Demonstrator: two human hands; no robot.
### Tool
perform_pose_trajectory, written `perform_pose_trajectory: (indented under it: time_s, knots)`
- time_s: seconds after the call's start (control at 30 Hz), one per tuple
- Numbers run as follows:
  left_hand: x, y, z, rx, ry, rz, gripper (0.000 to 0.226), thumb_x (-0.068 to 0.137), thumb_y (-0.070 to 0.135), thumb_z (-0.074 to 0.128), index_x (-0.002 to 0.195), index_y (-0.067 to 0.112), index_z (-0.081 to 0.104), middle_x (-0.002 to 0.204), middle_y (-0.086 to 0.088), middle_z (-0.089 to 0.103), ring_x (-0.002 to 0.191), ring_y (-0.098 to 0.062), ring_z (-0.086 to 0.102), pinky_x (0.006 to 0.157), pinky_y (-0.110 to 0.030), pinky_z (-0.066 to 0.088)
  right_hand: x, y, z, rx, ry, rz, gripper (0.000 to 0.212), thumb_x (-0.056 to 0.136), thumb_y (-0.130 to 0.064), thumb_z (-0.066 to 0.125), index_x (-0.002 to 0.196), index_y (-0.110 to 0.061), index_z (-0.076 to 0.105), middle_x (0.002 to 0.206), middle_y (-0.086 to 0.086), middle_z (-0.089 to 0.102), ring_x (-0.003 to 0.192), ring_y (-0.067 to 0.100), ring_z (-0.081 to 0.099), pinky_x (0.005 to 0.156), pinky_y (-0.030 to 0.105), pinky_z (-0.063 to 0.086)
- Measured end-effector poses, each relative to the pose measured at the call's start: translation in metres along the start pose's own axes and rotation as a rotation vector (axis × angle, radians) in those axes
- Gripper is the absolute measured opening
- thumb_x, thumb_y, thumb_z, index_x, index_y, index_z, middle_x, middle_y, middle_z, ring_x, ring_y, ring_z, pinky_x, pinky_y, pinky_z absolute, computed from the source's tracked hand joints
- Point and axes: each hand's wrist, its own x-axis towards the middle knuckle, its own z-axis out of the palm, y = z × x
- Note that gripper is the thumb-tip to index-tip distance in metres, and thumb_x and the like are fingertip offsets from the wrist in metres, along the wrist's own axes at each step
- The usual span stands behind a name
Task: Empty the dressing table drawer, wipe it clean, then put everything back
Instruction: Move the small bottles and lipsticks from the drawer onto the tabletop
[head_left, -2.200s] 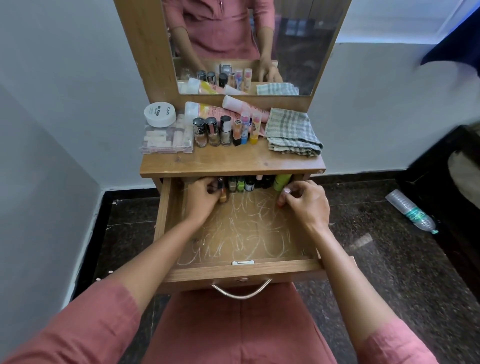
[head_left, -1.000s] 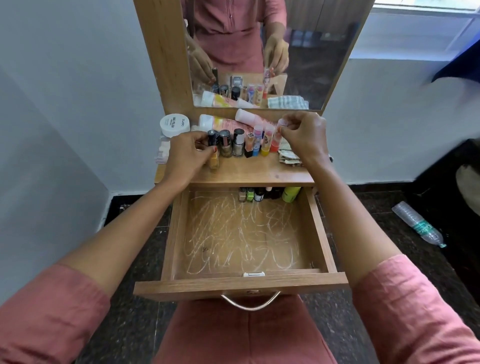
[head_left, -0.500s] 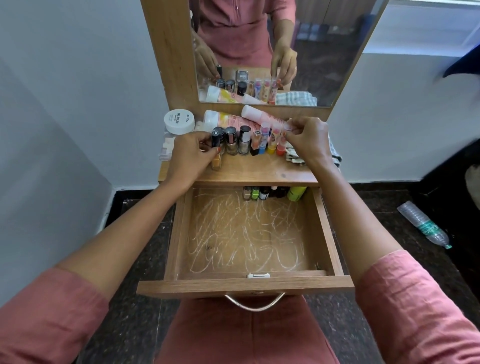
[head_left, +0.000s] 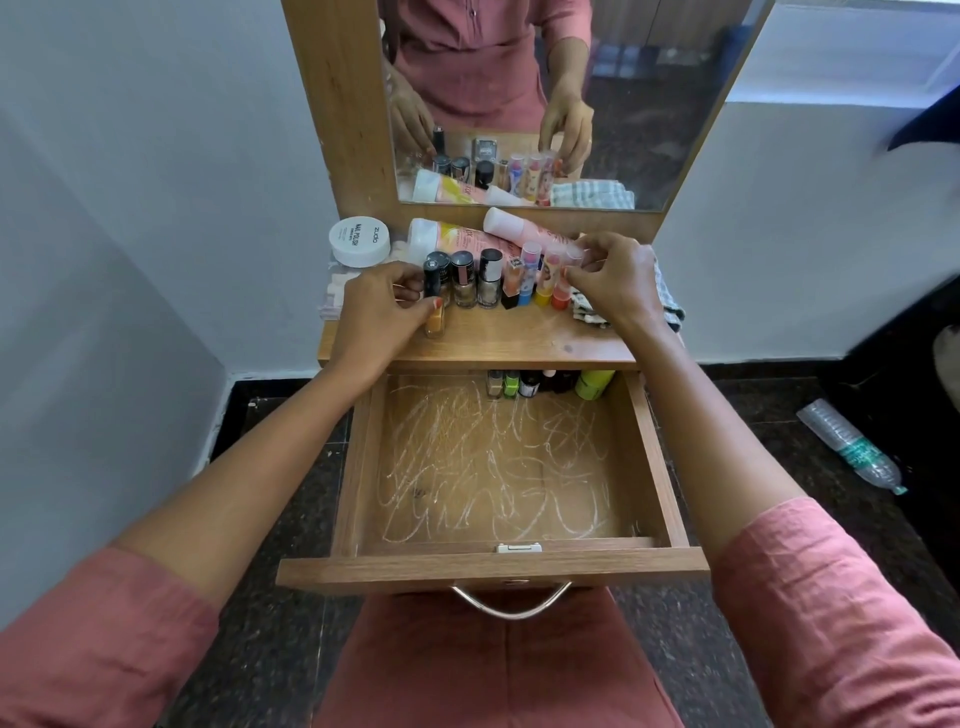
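Observation:
The wooden drawer (head_left: 358, 467) stands pulled out, its floor covered in white scribble marks. A few small bottles (head_left: 514, 383) and a green container (head_left: 594, 384) stand at its back edge. On the dressing table top (head_left: 498, 340) my left hand (head_left: 379, 306) pinches an orange nail polish bottle (head_left: 435, 319) that stands on the wood. My right hand (head_left: 615, 283) pinches a lip balm stick with an orange base (head_left: 561, 296) at the right end of a row of sticks. Nail polish bottles (head_left: 475, 280) stand between my hands.
A white round tub (head_left: 360, 240) and pink tubes (head_left: 457, 236) lie at the back of the top. A checked cloth (head_left: 667, 306) sits under my right wrist. The mirror (head_left: 649, 104) rises behind. A plastic water bottle (head_left: 849, 444) lies on the dark floor at right.
Both hands lifted one item each out of the drawer's back and carried them up to the table top. They now set them down beside the rows there.

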Motion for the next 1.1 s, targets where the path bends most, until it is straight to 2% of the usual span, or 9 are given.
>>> perform_pose_trajectory:
  time_s: [0.1, 0.33, 0.43, 0.53, 0.67, 0.8, 0.87, 0.97, 1.1]
  knots:
    - [-0.002, 0.0, -0.004, -0.059, 0.039, -0.002, 0.032, 0.078, 0.011, 0.068, 0.109, 0.003, 0.062, 0.09, -0.002, 0.06, 0.085, -0.01, 0.056, 0.064, 0.005, 0.04, -0.001, 0.002, -0.001, 0.031, 0.006, 0.019, 0.041, 0.079, -0.008, 0.067, 0.118, -0.002, 0.058, 0.101, 0.013, 0.066, 0.083, 0.016, 0.058, 0.083, 0.026, 0.05]
    - [-0.018, 0.008, -0.014, -0.129, 0.169, 0.085, 0.026, 0.079, 0.012, 0.067, 0.104, 0.008, 0.064, 0.09, -0.001, 0.062, 0.075, -0.003, 0.056, 0.073, -0.005, 0.047, -0.021, 0.009, -0.012, 0.084, 0.153, -0.011, 0.035, 0.079, -0.01, 0.068, 0.112, -0.002, 0.061, 0.1, 0.011, 0.065, 0.085, 0.011, 0.054, 0.074, 0.012, 0.045]
    - [-0.032, 0.014, -0.012, -0.153, 0.166, 0.1, 0.022, 0.08, 0.009, 0.066, 0.101, 0.01, 0.065, 0.089, 0.001, 0.062, 0.074, 0.002, 0.056, 0.073, -0.004, 0.047, -0.041, 0.009, -0.014, 0.132, 0.171, -0.022, 0.026, 0.079, -0.006, 0.067, 0.104, -0.001, 0.064, 0.094, 0.01, 0.065, 0.081, 0.011, 0.055, 0.066, 0.002, 0.043]
    - [-0.051, 0.015, -0.007, -0.138, 0.075, 0.138, 0.019, 0.081, 0.009, 0.065, 0.099, 0.013, 0.065, 0.086, 0.006, 0.062, 0.072, 0.007, 0.055, 0.072, -0.003, 0.045, -0.066, 0.012, -0.01, 0.155, 0.117, -0.029, 0.016, 0.08, -0.004, 0.066, 0.095, 0.0, 0.067, 0.084, 0.005, 0.063, 0.071, 0.008, 0.054, 0.064, -0.001, 0.041]
    - [-0.076, 0.001, 0.012, -0.024, -0.117, 0.15, 0.019, 0.083, 0.01, 0.062, 0.102, 0.009, 0.065, 0.09, 0.004, 0.062, 0.076, 0.006, 0.052, 0.076, -0.001, 0.043, -0.099, 0.026, 0.007, 0.166, 0.006, 0.019, 0.01, 0.082, -0.008, 0.065, 0.091, -0.005, 0.07, 0.082, 0.005, 0.067, 0.07, 0.005, 0.057, 0.069, 0.007, 0.047]
    - [-0.084, -0.019, 0.04, 0.12, -0.315, 0.113, 0.021, 0.084, 0.011, 0.061, 0.104, 0.008, 0.065, 0.096, -0.003, 0.066, 0.08, -0.003, 0.054, 0.067, -0.004, 0.045, -0.118, 0.039, 0.035, 0.166, -0.077, 0.093, 0.011, 0.082, -0.005, 0.063, 0.09, -0.003, 0.071, 0.085, 0.008, 0.07, 0.074, 0.007, 0.058, 0.063, 0.001, 0.042]
    - [-0.082, -0.027, 0.054, 0.131, -0.384, 0.06, 0.022, 0.083, 0.009, 0.061, 0.105, 0.006, 0.064, 0.101, -0.006, 0.067, 0.084, -0.006, 0.055, 0.073, -0.009, 0.043, -0.12, 0.044, 0.049, 0.147, -0.114, 0.12, 0.015, 0.082, -0.005, 0.063, 0.094, -0.003, 0.071, 0.087, 0.009, 0.071, 0.074, 0.007, 0.058, 0.063, 0.001, 0.041]
    - [-0.072, -0.036, 0.074, 0.131, -0.397, -0.053, 0.022, 0.082, 0.002, 0.06, 0.104, 0.005, 0.064, 0.103, -0.011, 0.068, 0.09, -0.016, 0.06, 0.083, -0.023, 0.049, -0.117, 0.048, 0.063, 0.113, -0.173, 0.136, 0.025, 0.081, -0.003, 0.062, 0.106, -0.001, 0.067, 0.085, 0.01, 0.067, 0.077, 0.01, 0.055, 0.071, 0.011, 0.041]
    - [-0.058, -0.036, 0.094, 0.068, -0.275, -0.193, 0.029, 0.081, -0.003, 0.057, 0.109, 0.002, 0.061, 0.111, -0.015, 0.065, 0.104, -0.024, 0.06, 0.092, -0.029, 0.046, -0.106, 0.047, 0.07, 0.073, -0.247, 0.142, 0.033, 0.081, -0.005, 0.063, 0.113, 0.001, 0.059, 0.08, 0.007, 0.056, 0.077, 0.016, 0.052, 0.08, 0.033, 0.047]
